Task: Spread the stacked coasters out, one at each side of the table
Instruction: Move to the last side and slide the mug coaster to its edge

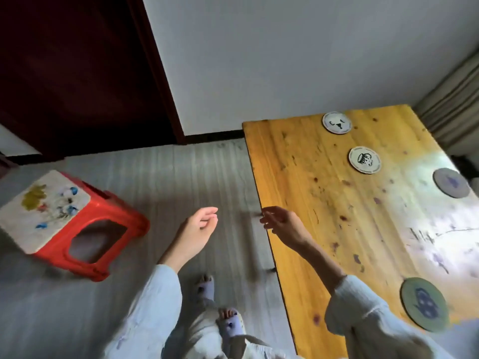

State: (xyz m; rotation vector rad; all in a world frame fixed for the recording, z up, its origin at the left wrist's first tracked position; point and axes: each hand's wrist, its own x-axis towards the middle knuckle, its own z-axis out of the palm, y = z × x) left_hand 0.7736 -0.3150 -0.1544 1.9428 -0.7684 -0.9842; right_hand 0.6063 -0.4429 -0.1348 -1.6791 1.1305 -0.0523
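Several round coasters lie apart on the yellow wooden table. A white coaster with a face sits by the far edge. A white coaster with a black drawing lies toward the middle. A grey coaster is at the right. A green coaster with a blue teapot lies near me. My left hand hangs over the floor, loosely curled and holding nothing. My right hand hovers over the table's left edge, fingers apart, holding nothing.
A red plastic stool with a painted white top stands on the grey floor at the left. A dark red door and a white wall are behind. A curtain hangs at the far right. My feet in slippers are below.
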